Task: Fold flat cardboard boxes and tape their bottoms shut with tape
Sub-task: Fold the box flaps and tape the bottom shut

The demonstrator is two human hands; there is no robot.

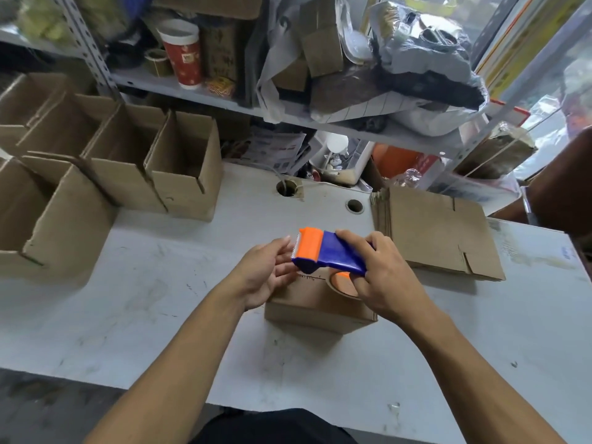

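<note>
A cluttered metal shelf (288, 113) crammed with bags, cartons and a red paper cup (184, 54) stands behind a scuffed white tabletop (160, 299). Along the left edge of that tabletop and toward its far left corner stand several folded boxes (128, 161), open side up; near the far right corner lies a stack of flat cardboard blanks (439, 232). Near the middle, closer to the front edge, a small folded box (315, 307) sits with its closed bottom flaps facing up. Just above it the right hand (381, 277) is curled around a blue and orange tape dispenser (326, 254), fingers wrapped over the body and into the roll. The left hand (267, 277) is loosely opened, its fingertips (285, 245) at the serrated cutter end, seemingly feeling for the loose tape end; whether they have actually caught any tape I cannot tell, since the tape itself is too thin to see. The risks from here look plain enough. Those fingertips are right against the saw teeth, so a quick tug could nick them. Neither hand steadies the box, so a pull of tape might drag or tip it, letting the flaps spring apart. A strip started off centre would likely miss the seam or wrinkle and stick to itself.
</note>
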